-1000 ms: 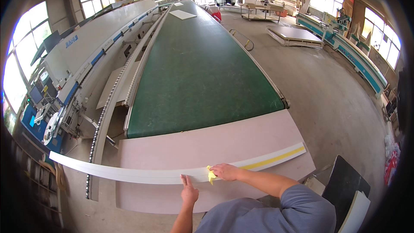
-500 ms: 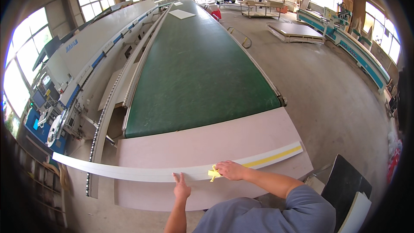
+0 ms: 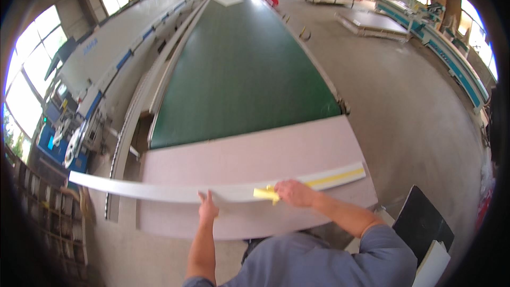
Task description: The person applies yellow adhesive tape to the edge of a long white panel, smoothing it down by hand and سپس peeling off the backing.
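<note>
Two hands on long, light, bendy white strip (image 3: 159, 191): left hand (image 3: 207, 210) flat, fingers open, steadying; right hand (image 3: 294, 192) fingers closed on yellow cloth (image 3: 264, 194).

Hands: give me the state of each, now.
Left hand: open, fingers resting on the long white strip.
Right hand: closed on a yellow cloth, pressed to the strip.

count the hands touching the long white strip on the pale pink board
2. The left hand presses on the long white strip near its middle; the right hand holds a small yellow cloth against it, further right. None look hidden.
</note>
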Action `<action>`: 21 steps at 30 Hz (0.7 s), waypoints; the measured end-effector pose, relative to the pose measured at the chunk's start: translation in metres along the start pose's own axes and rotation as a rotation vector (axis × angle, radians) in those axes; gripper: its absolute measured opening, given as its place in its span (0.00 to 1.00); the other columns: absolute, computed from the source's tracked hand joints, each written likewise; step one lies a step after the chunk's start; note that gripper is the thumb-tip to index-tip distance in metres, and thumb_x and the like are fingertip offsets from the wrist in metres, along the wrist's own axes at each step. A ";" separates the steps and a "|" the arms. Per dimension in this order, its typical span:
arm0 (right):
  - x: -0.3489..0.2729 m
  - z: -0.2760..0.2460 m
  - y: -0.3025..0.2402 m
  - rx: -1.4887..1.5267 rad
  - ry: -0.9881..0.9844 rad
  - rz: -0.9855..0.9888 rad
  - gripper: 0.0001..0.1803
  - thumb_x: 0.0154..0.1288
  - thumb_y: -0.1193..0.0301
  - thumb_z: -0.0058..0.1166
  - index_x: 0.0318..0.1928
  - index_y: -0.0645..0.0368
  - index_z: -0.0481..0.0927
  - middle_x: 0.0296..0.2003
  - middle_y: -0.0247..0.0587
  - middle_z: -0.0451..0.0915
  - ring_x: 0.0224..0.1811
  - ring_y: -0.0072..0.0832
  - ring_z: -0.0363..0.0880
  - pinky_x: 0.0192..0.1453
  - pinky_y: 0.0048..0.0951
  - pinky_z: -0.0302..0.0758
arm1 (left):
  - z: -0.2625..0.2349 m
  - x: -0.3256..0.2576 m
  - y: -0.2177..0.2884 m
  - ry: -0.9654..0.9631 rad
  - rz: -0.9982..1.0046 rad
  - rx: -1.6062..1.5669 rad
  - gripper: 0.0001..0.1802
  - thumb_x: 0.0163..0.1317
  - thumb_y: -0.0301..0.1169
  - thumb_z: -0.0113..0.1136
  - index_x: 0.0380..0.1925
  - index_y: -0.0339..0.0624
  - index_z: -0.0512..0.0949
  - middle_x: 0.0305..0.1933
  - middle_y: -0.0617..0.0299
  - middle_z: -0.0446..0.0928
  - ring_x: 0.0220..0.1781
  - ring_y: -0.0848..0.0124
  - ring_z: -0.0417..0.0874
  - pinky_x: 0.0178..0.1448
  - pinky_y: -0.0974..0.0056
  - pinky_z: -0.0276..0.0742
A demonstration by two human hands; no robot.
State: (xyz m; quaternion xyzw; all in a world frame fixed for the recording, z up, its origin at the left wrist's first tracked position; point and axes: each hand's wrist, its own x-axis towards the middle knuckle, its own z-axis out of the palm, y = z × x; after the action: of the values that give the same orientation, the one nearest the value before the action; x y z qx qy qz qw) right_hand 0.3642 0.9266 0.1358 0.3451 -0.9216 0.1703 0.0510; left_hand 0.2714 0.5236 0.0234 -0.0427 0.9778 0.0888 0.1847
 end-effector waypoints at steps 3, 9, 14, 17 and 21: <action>-0.015 -0.023 0.012 -0.020 0.067 -0.027 0.08 0.64 0.71 0.51 0.38 0.61 0.81 0.47 0.44 0.83 0.46 0.39 0.82 0.52 0.41 0.78 | -0.005 0.019 -0.002 0.067 0.033 0.007 0.51 0.54 0.26 0.59 0.80 0.56 0.51 0.82 0.32 0.36 0.54 0.37 0.84 0.48 0.47 0.87; -0.038 -0.070 0.005 0.000 0.021 0.045 0.07 0.64 0.75 0.50 0.39 0.61 0.81 0.47 0.43 0.82 0.52 0.38 0.80 0.56 0.39 0.76 | -0.003 0.020 0.009 -0.039 -0.002 0.060 0.55 0.51 0.26 0.61 0.80 0.58 0.48 0.83 0.34 0.34 0.54 0.41 0.86 0.49 0.51 0.86; -0.049 -0.126 -0.015 -0.088 -0.057 0.173 0.05 0.63 0.77 0.51 0.37 0.62 0.80 0.51 0.42 0.81 0.55 0.38 0.79 0.61 0.39 0.74 | -0.014 0.010 0.018 -0.072 -0.033 0.071 0.56 0.52 0.24 0.60 0.81 0.57 0.46 0.83 0.34 0.33 0.52 0.46 0.87 0.51 0.55 0.85; -0.048 -0.171 -0.020 -0.129 -0.085 0.268 0.05 0.63 0.77 0.51 0.37 0.63 0.80 0.53 0.43 0.80 0.56 0.41 0.79 0.61 0.41 0.74 | -0.024 0.001 0.018 -0.097 -0.059 0.064 0.55 0.52 0.23 0.59 0.81 0.54 0.46 0.83 0.33 0.32 0.51 0.48 0.88 0.51 0.55 0.85; -0.057 -0.246 -0.036 0.058 0.290 0.593 0.04 0.64 0.83 0.52 0.38 0.66 0.76 0.50 0.44 0.79 0.52 0.40 0.79 0.60 0.34 0.74 | -0.028 0.006 0.034 -0.109 -0.041 0.040 0.53 0.54 0.21 0.57 0.81 0.51 0.46 0.83 0.32 0.33 0.51 0.50 0.88 0.50 0.56 0.85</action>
State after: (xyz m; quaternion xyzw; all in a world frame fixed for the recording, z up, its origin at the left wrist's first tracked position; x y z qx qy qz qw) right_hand 0.4250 1.0219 0.3641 0.0351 -0.9599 0.2511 0.1199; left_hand 0.2517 0.5509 0.0522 -0.0539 0.9668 0.0677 0.2404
